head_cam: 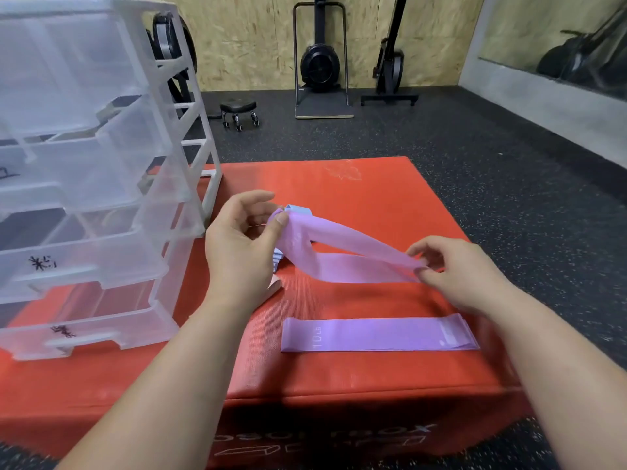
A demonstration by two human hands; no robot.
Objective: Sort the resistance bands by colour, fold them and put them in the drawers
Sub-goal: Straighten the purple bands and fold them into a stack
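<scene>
The purple band [342,256] hangs spread above the red surface [373,184]. The left hand [237,245] and right hand [464,273], held apart, each pinch one end, probably to flatten it for folding. A second purple band [376,335] lies flat nearby, likely the colour pile. The drawers [84,198] stand at the left.

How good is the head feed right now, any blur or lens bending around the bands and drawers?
Head view: light even and soft, only faint shadows on the red padded box; the wide lens bows the clear plastic drawer tower at the left edge; the lilac resistance band held between left hand and right hand looks slightly soft, while printing on the flat lilac band is legible.
</scene>
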